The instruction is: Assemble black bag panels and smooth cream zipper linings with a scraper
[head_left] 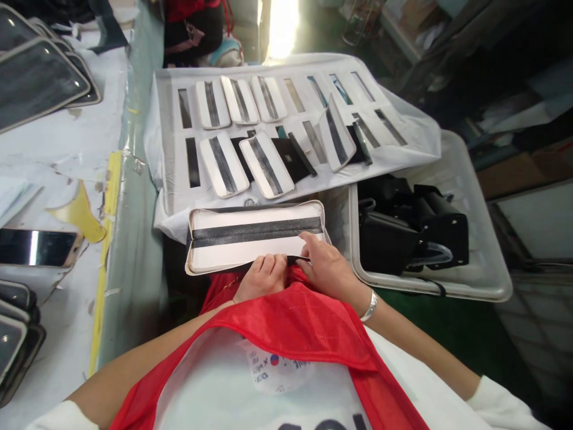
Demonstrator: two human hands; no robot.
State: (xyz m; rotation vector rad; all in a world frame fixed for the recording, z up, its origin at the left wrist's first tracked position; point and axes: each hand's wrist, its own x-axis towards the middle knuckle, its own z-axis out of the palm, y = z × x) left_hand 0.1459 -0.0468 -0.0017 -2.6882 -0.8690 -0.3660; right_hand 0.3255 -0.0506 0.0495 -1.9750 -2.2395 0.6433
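Two-hand hold: left hand (262,276), right hand (326,266) on open lined case (237,255) edge

Open zip case (255,236): lower edge covered by left hand (262,276) and right hand (326,266); whether either hand grips it cannot be resolved. Stacked dark panels (36,71) cut off at upper-left frame edge. Print on round shirt label (273,369), lower centre, too small to read. Doorway (282,27), top centre, washed out by glare.

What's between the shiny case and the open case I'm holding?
Head view: yellow tape and a pale green table edge lie between the shiny case and the open case.
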